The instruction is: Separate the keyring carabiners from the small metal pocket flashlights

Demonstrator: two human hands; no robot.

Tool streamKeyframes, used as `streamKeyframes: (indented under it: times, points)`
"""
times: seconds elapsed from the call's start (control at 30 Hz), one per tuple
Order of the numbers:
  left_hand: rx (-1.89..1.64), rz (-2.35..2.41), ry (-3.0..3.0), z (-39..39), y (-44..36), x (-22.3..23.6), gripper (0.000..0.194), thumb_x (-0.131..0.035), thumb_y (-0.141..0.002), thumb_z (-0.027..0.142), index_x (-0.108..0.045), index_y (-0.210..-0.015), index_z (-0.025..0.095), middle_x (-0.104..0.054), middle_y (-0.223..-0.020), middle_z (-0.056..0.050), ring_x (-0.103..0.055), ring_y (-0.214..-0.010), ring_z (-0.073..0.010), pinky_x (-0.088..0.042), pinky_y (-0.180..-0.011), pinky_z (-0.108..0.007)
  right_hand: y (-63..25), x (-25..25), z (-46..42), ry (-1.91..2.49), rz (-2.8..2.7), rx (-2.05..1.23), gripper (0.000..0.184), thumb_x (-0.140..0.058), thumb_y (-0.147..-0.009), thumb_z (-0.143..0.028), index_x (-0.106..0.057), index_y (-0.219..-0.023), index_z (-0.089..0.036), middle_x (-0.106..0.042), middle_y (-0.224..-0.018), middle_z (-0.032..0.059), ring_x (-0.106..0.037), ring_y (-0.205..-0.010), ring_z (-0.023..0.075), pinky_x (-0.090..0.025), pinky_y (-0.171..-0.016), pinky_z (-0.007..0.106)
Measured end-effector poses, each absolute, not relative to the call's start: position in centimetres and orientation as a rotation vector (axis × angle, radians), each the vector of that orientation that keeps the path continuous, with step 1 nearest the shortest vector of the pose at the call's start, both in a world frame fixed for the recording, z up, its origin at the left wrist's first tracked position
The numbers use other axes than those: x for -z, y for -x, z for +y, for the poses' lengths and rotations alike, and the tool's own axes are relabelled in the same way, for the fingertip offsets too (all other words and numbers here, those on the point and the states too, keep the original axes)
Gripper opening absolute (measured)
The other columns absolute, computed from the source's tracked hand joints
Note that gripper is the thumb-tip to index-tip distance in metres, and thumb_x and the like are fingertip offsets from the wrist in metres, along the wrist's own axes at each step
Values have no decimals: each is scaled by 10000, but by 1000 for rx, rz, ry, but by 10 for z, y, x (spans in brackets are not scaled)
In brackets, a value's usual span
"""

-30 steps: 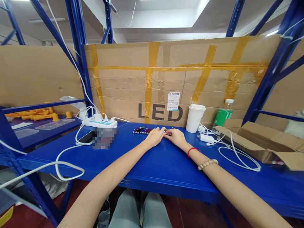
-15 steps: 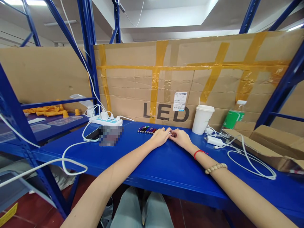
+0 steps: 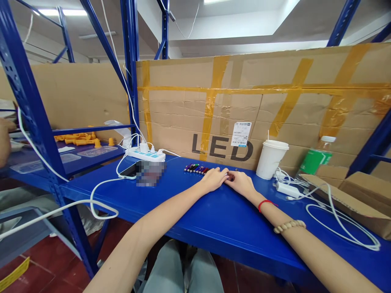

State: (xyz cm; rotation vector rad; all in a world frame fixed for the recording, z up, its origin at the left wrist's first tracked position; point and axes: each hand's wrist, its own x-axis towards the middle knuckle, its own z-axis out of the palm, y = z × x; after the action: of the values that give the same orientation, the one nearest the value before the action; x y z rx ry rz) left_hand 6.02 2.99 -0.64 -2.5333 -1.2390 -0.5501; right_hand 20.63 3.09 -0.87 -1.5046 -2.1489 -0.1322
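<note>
On the blue tabletop lies a row of small slim sticks (image 3: 194,168), purple, green, black and red with shiny metal ends. Their kind is too small to tell. My left hand (image 3: 214,180) is at the right end of the row, palm down, fingers together and bent at the tips. Against its fingertips my right hand (image 3: 241,182) is closed in a pinch, a red cord and a beaded bracelet on its wrist. Whatever the fingers hold between them is hidden. A small metal end (image 3: 236,170) pokes up just behind my right hand.
To the right stand a white paper cup (image 3: 271,159) with a straw, a green-labelled bottle (image 3: 316,158), white cables (image 3: 339,228) and an open cardboard box (image 3: 363,191). Leftward are a phone (image 3: 130,170) and a power strip (image 3: 146,154). Another person's hand (image 3: 4,140) shows at the far left.
The view has turned slightly left, so everything sits further right in the picture. My hands stay together at the end of the row. Another person's hand has come into view at the left edge.
</note>
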Motion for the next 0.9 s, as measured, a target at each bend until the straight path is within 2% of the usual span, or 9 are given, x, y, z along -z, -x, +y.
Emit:
streamKeyframes:
  times: [0.17,0.37,0.53,0.8,0.9]
  points:
    - [525,-1231,2524,29,-60,6,327,-223,-920,344,-454,-1081,179,-567,-875,-72,-551,-840,-187,-415,-761,-286,-205,6,29,1521,-2150,164,153,-508,-745,-308,-636,-774,-230,-673,-756,-13,-596,-715,143,-327,-531,210]
    - [528,-1230,2530,29,-60,6,312,-220,-920,322,-466,-1052,181,-571,-874,-80,-550,-862,-198,-413,-772,-298,-206,8,31,1509,-2171,185,187,-496,-764,-323,-651,-720,-229,-670,-745,0,-589,-696,147,-315,-511,215]
    - [567,-1268,2543,31,-60,8,290,-237,-917,318,-451,-1057,180,-573,-881,-80,-551,-870,-201,-405,-786,-304,-208,10,33,1458,-2183,175,212,-488,-775,-368,-648,-753,-232,-670,-758,-3,-586,-690,145,-320,-512,215]
    - [545,-1322,2538,33,-61,10,290,-231,-915,311,-432,-1061,162,-578,-900,-93,-564,-856,-211,-401,-800,-326,-206,12,35,1503,-2147,144,194,-475,-767,-321,-643,-816,-236,-669,-746,-13,-576,-651,130,-318,-500,211]
    - [547,-1312,2540,34,-61,10,286,-227,-916,302,-435,-1054,163,-584,-895,-95,-564,-864,-214,-408,-790,-328,-205,10,33,1526,-2138,121,190,-482,-766,-318,-649,-757,-230,-674,-744,-13,-588,-681,137,-329,-515,215]
